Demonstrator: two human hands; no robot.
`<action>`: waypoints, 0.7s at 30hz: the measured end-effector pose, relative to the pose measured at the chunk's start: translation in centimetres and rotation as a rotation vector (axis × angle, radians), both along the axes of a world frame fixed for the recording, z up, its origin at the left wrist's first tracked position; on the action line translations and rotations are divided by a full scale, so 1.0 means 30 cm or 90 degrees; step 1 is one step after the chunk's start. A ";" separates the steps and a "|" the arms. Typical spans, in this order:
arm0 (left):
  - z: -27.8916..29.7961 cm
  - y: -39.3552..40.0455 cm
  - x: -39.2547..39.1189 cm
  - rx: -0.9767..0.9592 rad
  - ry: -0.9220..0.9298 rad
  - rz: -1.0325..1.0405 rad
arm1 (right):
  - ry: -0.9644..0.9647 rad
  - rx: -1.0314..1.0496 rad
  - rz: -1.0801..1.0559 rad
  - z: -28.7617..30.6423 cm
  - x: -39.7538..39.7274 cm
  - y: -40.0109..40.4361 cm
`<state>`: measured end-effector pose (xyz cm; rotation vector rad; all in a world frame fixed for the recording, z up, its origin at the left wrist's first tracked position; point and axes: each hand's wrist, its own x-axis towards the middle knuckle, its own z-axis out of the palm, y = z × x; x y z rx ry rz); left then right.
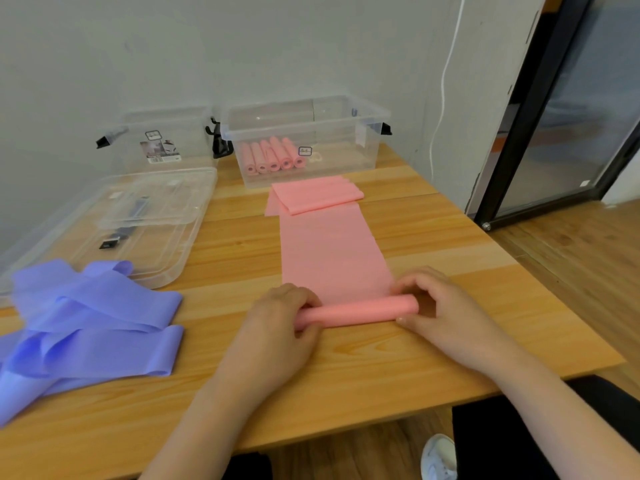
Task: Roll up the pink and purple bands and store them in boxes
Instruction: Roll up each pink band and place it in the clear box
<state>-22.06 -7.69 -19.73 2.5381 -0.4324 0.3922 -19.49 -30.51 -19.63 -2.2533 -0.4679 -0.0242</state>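
Rolling the pink band, with a risk that the roll goes crooked.

I hold the pink band (334, 258) at its rolled part near the table (450, 341) edge: my left hand (280, 315) curls around the left end, my right hand (440, 306) pinches the right end. The rest lies flat and ends in folds just before the box (304, 133) that holds finished pink rolls (273, 155). If one hand pushes faster, I think the roll becomes a cone. The folds may also drag in uneven. The purple bands (86, 323) wait at left.
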 end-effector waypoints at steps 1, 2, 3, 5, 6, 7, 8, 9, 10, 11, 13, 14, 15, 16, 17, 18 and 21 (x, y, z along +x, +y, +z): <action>0.007 0.002 -0.001 -0.007 0.002 0.006 | -0.019 -0.028 -0.001 0.000 0.001 0.000; 0.010 0.003 -0.002 -0.016 0.003 0.008 | -0.034 -0.032 -0.005 0.000 -0.002 0.006; 0.011 0.002 -0.003 -0.022 0.003 0.008 | -0.043 -0.022 -0.008 -0.002 -0.005 0.013; 0.008 -0.008 -0.007 -0.019 0.009 -0.017 | -0.042 0.014 0.005 -0.009 -0.017 0.036; 0.005 -0.017 -0.011 -0.015 0.018 -0.043 | -0.026 0.033 0.014 -0.015 -0.021 0.047; 0.001 -0.025 -0.016 -0.010 0.026 -0.066 | -0.009 0.051 0.019 -0.017 -0.024 0.056; -0.004 -0.031 -0.019 -0.008 0.032 -0.076 | 0.007 0.067 0.017 -0.017 -0.023 0.058; -0.007 -0.032 -0.021 -0.015 0.036 -0.073 | 0.026 0.084 0.010 -0.014 -0.019 0.055; -0.007 -0.030 -0.020 -0.024 0.040 -0.063 | 0.040 0.090 0.002 -0.012 -0.014 0.047; -0.007 -0.025 -0.019 -0.028 0.041 -0.051 | 0.033 0.082 -0.004 -0.011 -0.009 0.038; -0.003 -0.015 -0.012 -0.015 0.033 -0.033 | -0.020 0.024 -0.014 -0.009 -0.003 0.023; 0.001 -0.011 -0.010 -0.012 0.030 -0.029 | -0.037 0.002 -0.019 -0.008 -0.002 0.020; 0.006 -0.009 -0.010 -0.019 0.033 -0.024 | -0.042 -0.004 -0.027 -0.004 -0.004 0.018; 0.011 -0.008 -0.011 -0.034 0.041 -0.019 | -0.039 0.003 -0.037 -0.001 -0.006 0.018; 0.014 -0.008 -0.013 -0.055 0.050 -0.010 | -0.034 0.011 -0.047 0.000 -0.008 0.017; 0.016 -0.007 -0.014 -0.075 0.055 0.004 | -0.033 0.017 -0.057 0.000 -0.009 0.018; 0.015 -0.004 -0.014 -0.086 0.028 0.026 | -0.058 0.029 -0.093 -0.004 -0.013 0.020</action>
